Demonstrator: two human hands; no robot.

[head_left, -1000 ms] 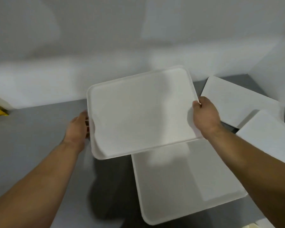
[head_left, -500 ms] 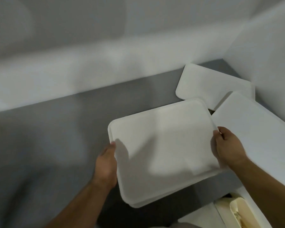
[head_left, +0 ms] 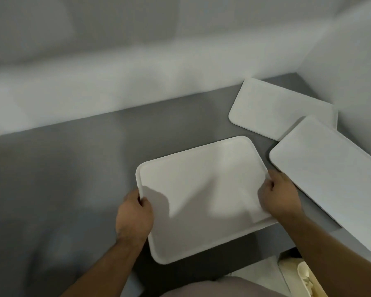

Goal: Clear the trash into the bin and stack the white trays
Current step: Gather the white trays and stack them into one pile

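A white tray point(head_left: 201, 189) lies flat near the front edge of the grey table point(head_left: 73, 179), set on top of another tray that is now almost fully hidden under it. My left hand point(head_left: 135, 215) grips its left rim and my right hand point(head_left: 278, 196) grips its right rim. Two more white trays lie apart to the right: one tray point(head_left: 272, 106) at the back by the wall corner, and a second tray point(head_left: 334, 176) along the right side, overlapping the first one's corner.
A cream bin point(head_left: 304, 277) with pale trash inside shows at the bottom right, below the table's edge. White walls close the table at the back and right. The table's left half is bare grey surface.
The tray I was holding in the air has come down to the right onto the lower tray and now sits square on it. My view has swung right, bringing the bin into sight.
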